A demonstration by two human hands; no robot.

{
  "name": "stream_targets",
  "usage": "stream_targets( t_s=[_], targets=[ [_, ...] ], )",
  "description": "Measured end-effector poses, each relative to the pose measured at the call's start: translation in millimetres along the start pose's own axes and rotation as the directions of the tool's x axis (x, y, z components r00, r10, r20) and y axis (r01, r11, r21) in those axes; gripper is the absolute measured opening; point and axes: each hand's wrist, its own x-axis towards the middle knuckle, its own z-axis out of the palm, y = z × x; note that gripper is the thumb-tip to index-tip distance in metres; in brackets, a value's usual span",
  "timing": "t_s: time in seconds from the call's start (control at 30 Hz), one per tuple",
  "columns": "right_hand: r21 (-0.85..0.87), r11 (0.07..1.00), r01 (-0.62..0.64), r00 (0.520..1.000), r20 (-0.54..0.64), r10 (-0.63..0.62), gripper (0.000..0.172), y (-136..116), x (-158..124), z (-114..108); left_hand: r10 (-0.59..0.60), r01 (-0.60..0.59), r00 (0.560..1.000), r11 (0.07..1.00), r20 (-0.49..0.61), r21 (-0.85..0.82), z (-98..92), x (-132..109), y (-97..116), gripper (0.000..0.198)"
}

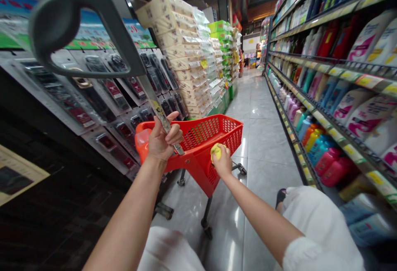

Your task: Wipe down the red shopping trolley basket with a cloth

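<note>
A red plastic shopping cart [198, 167] on black wheels stands in front of me in the aisle. Its metal pole [156, 105] rises to a grey handle [119, 35] at the upper left. My left hand [163, 141] is wrapped round the lower part of that pole, its index finger sticking out. In my right hand [222, 161] is a crumpled yellow cloth [216, 152], pressed to the outer side of the basket. My right fingertips are partly hidden behind the cloth.
Shelves of bottles [335, 89] line the right side. At left hangs a rack of packaged belts [108, 85], with stacked cartons [182, 56] beyond it. Grey floor tiles [263, 139] run down the aisle. My knees show at the bottom.
</note>
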Motion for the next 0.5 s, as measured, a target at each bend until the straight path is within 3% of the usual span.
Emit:
stream_targets(
  t_s=[0.07,0.13,0.2,0.27,0.37,0.5],
  targets=[
    [0.102,0.989,0.106,0.981,0.149,-0.12,0.038,-6,-8,-4,0.001,-0.001,1.0,1.0,-0.016,-0.003,-0.9,1,0,0.057],
    [0.238,0.952,0.195,0.947,0.207,-0.246,0.034,-12,-12,-12,-0.004,0.003,0.999,1.0,-0.036,-0.009,-1.7,2,0,0.058],
    [0.302,0.925,0.228,0.956,0.111,-0.272,0.035,-22,-6,-19,-0.011,0.01,0.998,1.0,-0.065,-0.02,-2.6,3,0,0.06],
    [0.261,0.944,0.201,0.977,0.01,-0.211,0.038,-37,5,-20,-0.02,0.018,0.996,0.999,-0.084,-0.03,-4.1,4,0,0.061],
    [0.155,0.979,0.129,0.991,0.026,-0.134,0.034,-64,15,-10,-0.028,0.024,0.996,0.999,-0.089,-0.04,-7.6,5,0,0.06],
    [0.163,0.963,0.213,0.973,0.054,-0.224,0.027,-89,-8,10,-0.024,0.021,0.997,0.998,-0.066,-0.054,-12.4,7,1,0.06]
  ],
)
